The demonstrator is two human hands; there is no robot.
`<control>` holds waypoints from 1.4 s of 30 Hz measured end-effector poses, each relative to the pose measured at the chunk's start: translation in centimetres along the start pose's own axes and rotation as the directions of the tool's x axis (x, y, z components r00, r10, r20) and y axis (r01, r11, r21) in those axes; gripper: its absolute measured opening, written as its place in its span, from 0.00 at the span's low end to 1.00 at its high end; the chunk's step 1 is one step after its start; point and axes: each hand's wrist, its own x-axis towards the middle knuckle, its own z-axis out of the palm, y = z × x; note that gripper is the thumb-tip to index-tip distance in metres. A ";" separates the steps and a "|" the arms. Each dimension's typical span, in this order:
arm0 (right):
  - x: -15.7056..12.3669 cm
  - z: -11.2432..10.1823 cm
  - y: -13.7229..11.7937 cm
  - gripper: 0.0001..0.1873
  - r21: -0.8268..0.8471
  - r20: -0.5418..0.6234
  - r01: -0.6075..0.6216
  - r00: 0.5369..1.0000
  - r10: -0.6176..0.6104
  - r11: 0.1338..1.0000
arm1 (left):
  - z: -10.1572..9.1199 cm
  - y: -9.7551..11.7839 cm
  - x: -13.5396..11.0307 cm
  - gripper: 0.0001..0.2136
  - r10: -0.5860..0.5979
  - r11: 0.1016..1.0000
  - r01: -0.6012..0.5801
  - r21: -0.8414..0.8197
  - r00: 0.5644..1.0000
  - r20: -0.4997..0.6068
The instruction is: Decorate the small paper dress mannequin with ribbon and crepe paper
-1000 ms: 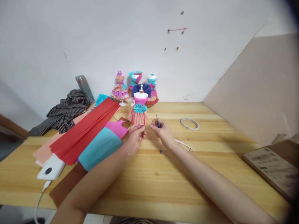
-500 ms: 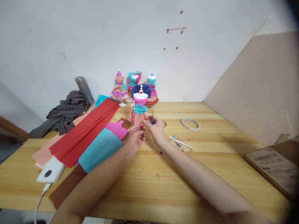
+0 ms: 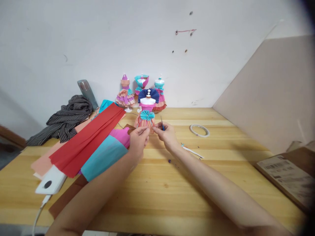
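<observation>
A small white dress form (image 3: pixel 148 101) stands before me in a crepe paper dress, with a pleated navy collar (image 3: pixel 155 94) and a turquoise rosette (image 3: pixel 147 115) at the waist. Both hands meet at the hem of its peach and red skirt (image 3: pixel 145 123). My left hand (image 3: pixel 139 139) is closed, thumb and fingertips pinching at the hem; the pinched spot is mostly hidden. My right hand (image 3: pixel 167 134) pinches the hem's right side. Tucked in that same hand are small blue-handled scissors (image 3: pixel 162 126), their dark tip pointing up.
Behind stand three more dressed forms (image 3: pixel 125 91). Crepe paper sheets in red (image 3: pixel 88 139) and turquoise (image 3: pixel 104 159), a white power bank (image 3: pixel 50 182), striped cloth (image 3: pixel 70 114) and a bottle (image 3: pixel 87 94) lie left. To the right are a tape roll (image 3: pixel 199 130), paper scraps (image 3: pixel 193 151) and a cardboard box (image 3: pixel 285 177).
My left hand has risen to the hem and turned its back more toward me. My right hand has shifted slightly right, still with the scissors. The view has moved a little.
</observation>
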 end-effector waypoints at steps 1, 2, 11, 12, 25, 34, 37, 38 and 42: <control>0.0 -0.1 -0.1 0.14 0.008 0.017 -0.006 1.000 0.006 1.000 | 0.1 0.2 0.2 0.08 0.003 1.000 -0.003 0.017 1.000 0.014; -0.1 -0.3 -0.2 0.14 0.015 0.033 -0.012 0.999 0.011 1.000 | 0.3 0.3 0.4 0.08 0.002 1.000 -0.002 0.028 1.000 0.028; -1.2 -1.2 -1.7 0.15 0.023 0.194 -0.051 0.980 0.045 0.998 | 1.4 0.3 0.9 0.10 0.023 1.000 -0.022 -0.009 0.994 0.108; -1.4 -1.5 -2.0 0.16 0.016 0.219 -0.059 0.974 0.055 0.998 | 1.5 0.2 1.0 0.10 0.015 1.000 -0.013 -0.016 0.993 0.114; -0.9 -5.6 -2.3 0.08 -0.309 0.377 0.392 0.887 -0.267 0.866 | 1.8 -0.1 0.9 0.12 0.014 0.989 0.016 -0.150 0.980 0.200; -0.2 -6.0 -1.4 0.08 -0.469 0.432 0.557 0.822 -0.372 0.685 | 1.9 0.1 0.7 0.11 0.031 0.991 -0.003 -0.132 0.977 0.210; 0.0 -6.0 -1.3 0.08 -0.476 0.445 0.585 0.804 -0.394 0.657 | 1.8 0.1 0.7 0.11 0.040 0.991 -0.011 -0.132 0.976 0.216; 0.1 -6.0 -1.4 0.08 -0.480 0.451 0.593 0.799 -0.397 0.647 | 1.8 0.1 0.7 0.11 0.041 0.992 -0.013 -0.129 0.975 0.218; 0.3 -5.8 -1.5 0.07 -0.483 0.459 0.609 0.788 -0.411 0.629 | 1.8 0.2 0.8 0.11 0.048 0.994 -0.025 -0.109 0.975 0.219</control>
